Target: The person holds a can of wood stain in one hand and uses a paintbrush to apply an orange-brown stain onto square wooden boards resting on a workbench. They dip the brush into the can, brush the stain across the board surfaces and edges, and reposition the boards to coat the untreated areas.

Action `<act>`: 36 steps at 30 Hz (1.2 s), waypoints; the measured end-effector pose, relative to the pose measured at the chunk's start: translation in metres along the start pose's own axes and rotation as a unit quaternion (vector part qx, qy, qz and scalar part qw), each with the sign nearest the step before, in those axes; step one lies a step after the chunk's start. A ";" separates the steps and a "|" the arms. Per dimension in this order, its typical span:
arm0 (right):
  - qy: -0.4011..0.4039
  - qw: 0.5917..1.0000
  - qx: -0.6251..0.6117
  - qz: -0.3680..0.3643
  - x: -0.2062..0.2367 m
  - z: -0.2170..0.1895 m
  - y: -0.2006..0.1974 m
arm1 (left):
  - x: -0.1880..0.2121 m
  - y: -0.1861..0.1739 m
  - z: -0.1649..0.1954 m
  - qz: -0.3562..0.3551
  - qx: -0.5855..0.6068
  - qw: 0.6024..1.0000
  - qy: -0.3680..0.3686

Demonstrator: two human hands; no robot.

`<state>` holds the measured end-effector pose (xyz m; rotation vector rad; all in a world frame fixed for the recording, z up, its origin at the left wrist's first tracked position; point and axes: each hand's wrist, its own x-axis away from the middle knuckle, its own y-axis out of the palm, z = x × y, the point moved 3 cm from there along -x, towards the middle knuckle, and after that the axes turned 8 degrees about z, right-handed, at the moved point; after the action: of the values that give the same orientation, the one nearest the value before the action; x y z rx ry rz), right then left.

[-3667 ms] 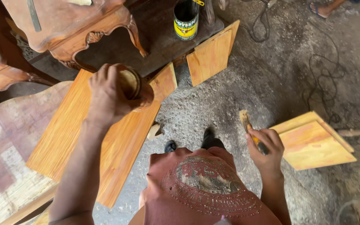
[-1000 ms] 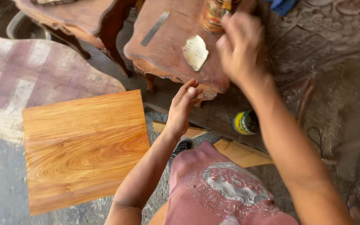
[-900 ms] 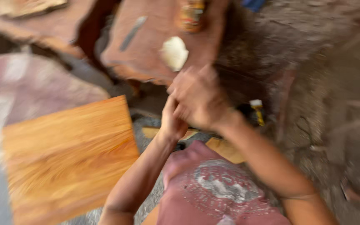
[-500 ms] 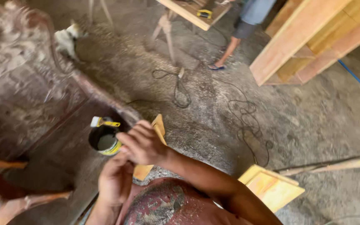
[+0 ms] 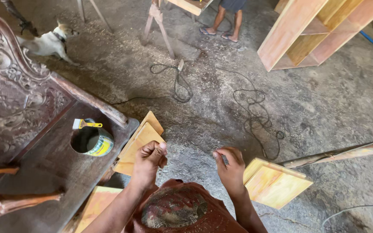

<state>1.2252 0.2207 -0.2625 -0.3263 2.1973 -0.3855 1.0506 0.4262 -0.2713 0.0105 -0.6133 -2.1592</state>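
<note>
My left hand (image 5: 149, 161) is curled into a fist above a stack of light wooden panels (image 5: 138, 141) on the ground. My right hand (image 5: 230, 166) hovers a little to the right with its fingers curled in; nothing shows in it. Beside it lies a yellow-orange wooden panel (image 5: 277, 184). An open can (image 5: 92, 141) with a small brush (image 5: 83, 124) laid across its rim stands on the dark carved wooden bench (image 5: 44, 172), left of my left hand. My knee in reddish patterned cloth (image 5: 175, 209) fills the bottom middle.
Black cables (image 5: 251, 116) snake over the dusty concrete floor. A tall wooden shelf frame (image 5: 307, 39) lies at the top right and a long stick (image 5: 346, 153) at the right. A dog (image 5: 48, 42) stands top left. Another person's feet (image 5: 221, 32) stand by a sawhorse (image 5: 158, 23).
A second ago my right hand reached up over a carved table. The view has swung round; both hands met beside the can and have now drawn apart, low in front of me.
</note>
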 end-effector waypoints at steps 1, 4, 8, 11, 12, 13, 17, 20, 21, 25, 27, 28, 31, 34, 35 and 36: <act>-0.006 1.000 -0.016 -0.013 -0.002 0.002 -0.006 | 0.003 0.002 -0.006 0.005 0.031 0.999 0.007; 0.010 0.993 -0.069 -0.099 -0.007 0.007 0.000 | 0.024 -0.004 -0.019 0.059 0.002 0.997 0.048; -0.102 0.968 -0.136 -0.183 -0.007 0.000 0.026 | 0.073 -0.034 -0.020 0.180 -0.060 0.978 0.085; -0.108 0.950 -0.190 -0.223 0.002 -0.019 0.052 | 0.114 -0.057 -0.009 0.232 -0.129 0.959 0.097; -0.109 0.944 -0.210 -0.230 0.006 -0.030 0.060 | 0.128 -0.065 -0.005 0.256 -0.110 0.957 0.083; -0.111 0.935 -0.235 -0.241 0.011 -0.043 0.068 | 0.146 -0.076 0.000 0.287 -0.090 0.951 0.071; -0.129 0.894 -0.316 -0.288 0.042 -0.108 0.097 | 0.216 -0.120 0.019 0.385 -0.185 0.897 0.117; -0.149 0.851 -0.358 -0.353 0.076 -0.156 0.107 | 0.273 -0.140 0.011 0.478 -0.142 0.859 0.117; -0.163 0.837 -0.365 -0.373 0.090 -0.172 0.108 | 0.295 -0.145 0.009 0.502 -0.136 0.847 0.114; -0.212 0.782 -0.367 -0.457 0.150 -0.232 0.100 | 0.404 -0.163 -0.013 0.591 -0.082 0.794 0.115; -0.237 0.751 -0.384 -0.483 0.182 -0.267 0.088 | 0.462 -0.172 -0.021 0.603 -0.127 0.770 0.167; -0.250 0.738 -0.389 -0.491 0.200 -0.286 0.082 | 0.493 -0.179 -0.027 0.625 -0.113 0.746 0.198; -0.296 0.705 -0.415 -0.493 0.254 -0.346 0.055 | 0.592 -0.198 -0.062 0.694 -0.072 0.680 0.225; -0.322 0.669 -0.438 -0.507 0.313 -0.400 0.024 | 0.694 -0.212 -0.113 0.767 -0.016 0.623 0.151; -0.333 0.656 -0.442 -0.513 0.331 -0.414 0.014 | 0.725 -0.212 -0.130 0.786 0.012 0.600 0.147; -0.343 0.641 -0.446 -0.523 0.348 -0.427 0.004 | 0.751 -0.210 -0.148 0.804 0.043 0.576 0.141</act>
<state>0.6770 0.1665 -0.2642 -1.9589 1.0373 0.2835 0.4572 -0.0970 -0.3365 -0.1113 -0.2440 -0.2805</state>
